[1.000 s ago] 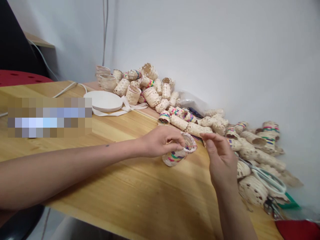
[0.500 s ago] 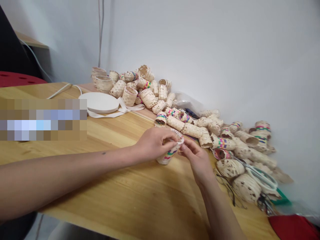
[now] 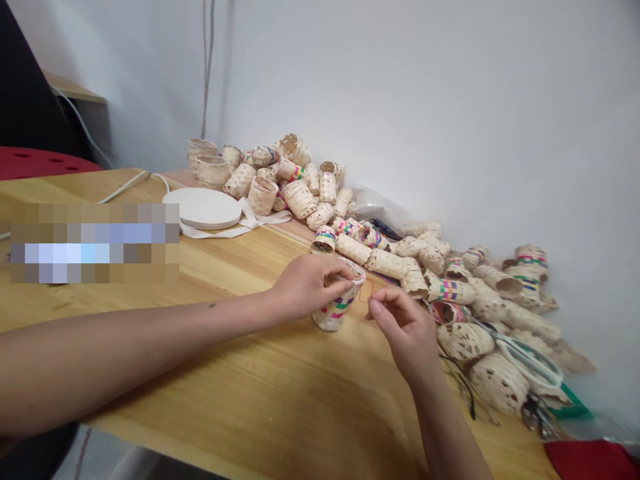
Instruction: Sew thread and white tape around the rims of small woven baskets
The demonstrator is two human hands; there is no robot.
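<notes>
The cup (image 3: 334, 313), a small woven one with bands of pink, green, yellow and blue, is on the table (image 3: 280, 407) in front of the person, leaning a little to the right. The left hand (image 3: 310, 287) is closed in a pinch at its rim, thumb on the near side and fingers curled over the mouth. Those fingers cover most of the opening, so what the cup may hold cannot be told; only a strip of pale inner wall shows.

The right hand (image 3: 407, 330) is just beside the cup, apart from it — thumb and forefinger drawn together on a thin red thread (image 3: 371, 288) that loops near the rim. Any needle there is too small to make out.

Behind lies a heap of woven baskets (image 3: 299, 200), mostly on their sides. At its far left end two stand upright, mouths up, the nearer showing pale inner wall. Just behind the cup, a banded basket (image 3: 324, 239) turns a dark mouth outward; its inside is unclear. Another (image 3: 449, 312), right of the hands, shows a pink inside.

A white roll (image 3: 205, 207) lies flat, its ribbon (image 3: 274, 218) trailing — scissors (image 3: 500, 338) rest across baskets at right.
</notes>
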